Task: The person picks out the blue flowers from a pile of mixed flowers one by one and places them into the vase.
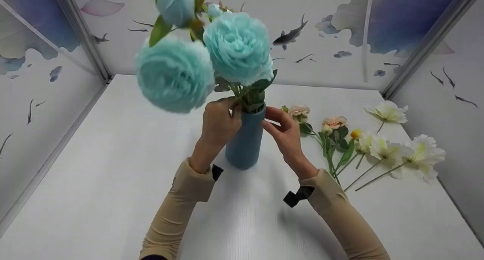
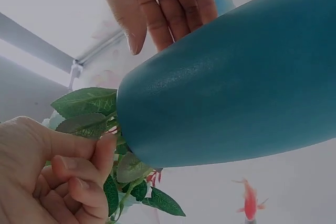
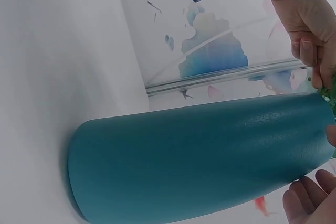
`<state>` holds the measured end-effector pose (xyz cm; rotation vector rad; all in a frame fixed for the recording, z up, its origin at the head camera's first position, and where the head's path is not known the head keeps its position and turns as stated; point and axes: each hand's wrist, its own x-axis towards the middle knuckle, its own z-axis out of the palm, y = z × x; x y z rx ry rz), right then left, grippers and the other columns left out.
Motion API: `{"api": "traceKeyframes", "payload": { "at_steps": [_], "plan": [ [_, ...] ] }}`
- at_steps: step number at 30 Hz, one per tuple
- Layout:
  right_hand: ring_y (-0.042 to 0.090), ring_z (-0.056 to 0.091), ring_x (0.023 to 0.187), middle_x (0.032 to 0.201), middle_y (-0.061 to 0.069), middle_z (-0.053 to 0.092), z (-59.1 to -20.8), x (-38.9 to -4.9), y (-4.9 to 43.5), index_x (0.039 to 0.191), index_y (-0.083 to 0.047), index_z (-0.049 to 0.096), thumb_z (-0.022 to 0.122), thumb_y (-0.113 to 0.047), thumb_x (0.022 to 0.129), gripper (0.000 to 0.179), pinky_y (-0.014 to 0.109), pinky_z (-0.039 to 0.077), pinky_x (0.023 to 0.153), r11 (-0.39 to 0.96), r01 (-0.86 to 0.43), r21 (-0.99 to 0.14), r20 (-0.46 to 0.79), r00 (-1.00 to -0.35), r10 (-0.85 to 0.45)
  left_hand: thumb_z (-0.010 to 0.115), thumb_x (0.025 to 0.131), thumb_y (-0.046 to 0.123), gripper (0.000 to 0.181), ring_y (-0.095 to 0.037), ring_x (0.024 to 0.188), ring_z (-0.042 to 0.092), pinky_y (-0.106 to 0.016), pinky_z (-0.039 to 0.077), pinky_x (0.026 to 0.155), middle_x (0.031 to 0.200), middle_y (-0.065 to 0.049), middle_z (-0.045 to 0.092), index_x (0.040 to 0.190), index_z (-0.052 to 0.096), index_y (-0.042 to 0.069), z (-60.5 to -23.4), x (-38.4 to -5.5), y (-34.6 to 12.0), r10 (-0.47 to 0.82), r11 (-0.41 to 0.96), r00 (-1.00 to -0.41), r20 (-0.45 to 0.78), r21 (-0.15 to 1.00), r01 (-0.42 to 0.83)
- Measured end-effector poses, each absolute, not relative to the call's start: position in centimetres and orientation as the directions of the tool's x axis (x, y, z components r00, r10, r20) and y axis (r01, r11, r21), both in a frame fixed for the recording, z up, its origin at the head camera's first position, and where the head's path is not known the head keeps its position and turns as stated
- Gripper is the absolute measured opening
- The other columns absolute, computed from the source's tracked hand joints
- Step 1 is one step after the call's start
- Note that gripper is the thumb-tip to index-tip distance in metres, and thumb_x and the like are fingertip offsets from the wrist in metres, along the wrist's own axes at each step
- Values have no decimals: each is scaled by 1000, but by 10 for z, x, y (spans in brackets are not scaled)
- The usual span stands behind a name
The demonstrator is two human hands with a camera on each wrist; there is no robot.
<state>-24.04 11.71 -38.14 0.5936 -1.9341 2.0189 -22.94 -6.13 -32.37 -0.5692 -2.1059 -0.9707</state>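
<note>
A tall blue vase (image 1: 244, 144) stands upright on the white table, holding large turquoise artificial flowers (image 1: 239, 48) with green leaves. My left hand (image 1: 221, 122) is at the left of the vase's mouth. In the left wrist view that hand (image 2: 63, 171) pinches a flower stem between thumb and forefinger, beside the leaves (image 2: 86, 103). A turquoise bloom (image 1: 174, 76) leans out over this hand. On the other side, my right hand (image 1: 285, 133) touches the vase near its rim with lightly bent fingers. The right wrist view shows those fingertips (image 3: 302, 192) against the vase wall (image 3: 199, 156).
Right of the vase lie peach flowers (image 1: 334, 122), a yellow bud (image 1: 356, 134) and several white flowers (image 1: 423, 152) with their stems on the table (image 1: 113, 176). Printed wall panels (image 1: 321, 63) close in the back and both sides.
</note>
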Motion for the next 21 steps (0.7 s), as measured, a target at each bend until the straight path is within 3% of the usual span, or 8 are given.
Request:
{"api": "traceKeyframes", "payload": {
  "at_steps": [4, 8, 13, 18, 21],
  "plan": [
    [24, 57, 107, 116, 16, 60, -381, -240, 117, 122, 7, 55, 64, -2, 86, 38, 35, 47, 91, -51, -467, -883, 470, -879, -81, 57, 86, 0, 12, -25, 62, 55, -39, 49, 58, 69, -15, 63, 82, 68, -5, -322, -228, -61, 129, 646, -733, 667, 504, 573],
    [25, 57, 108, 118, 17, 59, -380, -240, 116, 123, 7, 54, 64, -3, 86, 40, 35, 46, 93, -49, -458, -888, 460, -884, -83, 59, 90, 7, 15, -24, 65, 57, -38, 51, 60, 72, -14, 64, 87, 69, -3, -323, -228, -63, 167, 691, -776, 609, 489, 532],
    [24, 55, 110, 122, 16, 58, -379, -240, 117, 127, 6, 52, 65, -4, 85, 45, 42, 43, 96, -42, -455, -890, 457, -886, -77, 58, 91, 12, 16, -26, 70, 61, -41, 49, 59, 76, -12, 65, 85, 69, 1, -318, -228, -66, 216, 749, -789, 575, 420, 512],
    [25, 55, 112, 122, 17, 57, -380, -242, 116, 128, 7, 50, 64, -2, 86, 46, 49, 39, 98, -46, -470, -882, 472, -878, -81, 55, 94, 17, 22, -26, 79, 63, -41, 51, 66, 88, -13, 66, 95, 70, 1, -313, -228, -67, 289, 771, -808, 514, 375, 514],
    [24, 55, 112, 121, 17, 58, -380, -241, 115, 128, 6, 51, 64, -2, 86, 45, 51, 39, 98, -51, -469, -882, 472, -877, -88, 60, 92, 15, 19, -24, 76, 58, -38, 49, 70, 83, -12, 64, 89, 70, -1, -322, -234, -69, 308, 731, -733, 606, 342, 590]
  ]
}}
